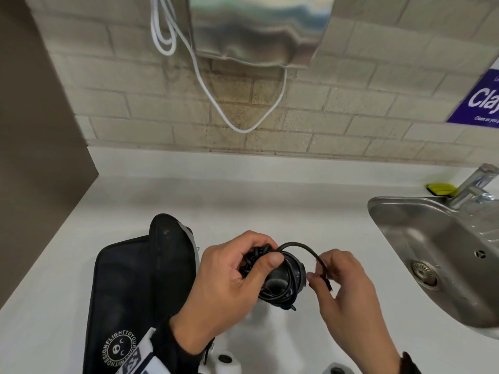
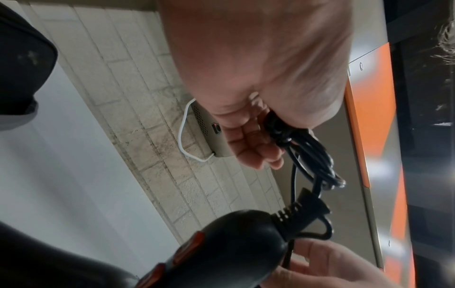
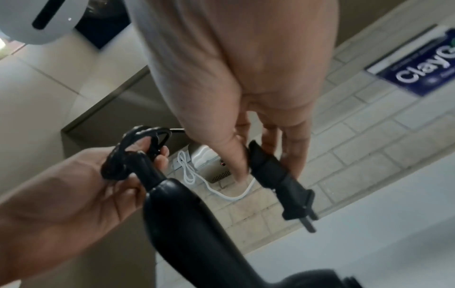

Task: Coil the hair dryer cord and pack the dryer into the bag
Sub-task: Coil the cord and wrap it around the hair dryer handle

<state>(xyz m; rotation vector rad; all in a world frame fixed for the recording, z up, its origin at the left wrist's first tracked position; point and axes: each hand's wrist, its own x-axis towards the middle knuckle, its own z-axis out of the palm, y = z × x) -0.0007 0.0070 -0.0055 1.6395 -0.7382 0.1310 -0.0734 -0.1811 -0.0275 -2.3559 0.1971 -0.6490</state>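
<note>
The black hair dryer [image 1: 286,276] is held above the white counter, with its black cord [image 1: 302,245] wound in loops around it. My left hand [image 1: 263,252] grips the dryer and the coiled loops together; the left wrist view shows the coil [image 2: 310,155] hanging from my curled fingers [image 2: 258,148] above the dryer's handle [image 2: 234,243]. My right hand [image 1: 321,276] pinches the cord's free end, and the right wrist view shows the plug [image 3: 283,185] between thumb and fingers. The black bag [image 1: 140,279] lies on the counter to the left, with its flap raised.
A steel sink [image 1: 399,211] with a tap [image 1: 475,184] and a yellow sponge [image 1: 441,188] sits at the right. On the tiled wall hang a metal hand dryer [image 1: 256,28], a looping white cable [image 1: 216,103] and a blue sign [image 1: 480,98]. A brown wall [image 1: 32,157] bounds the left.
</note>
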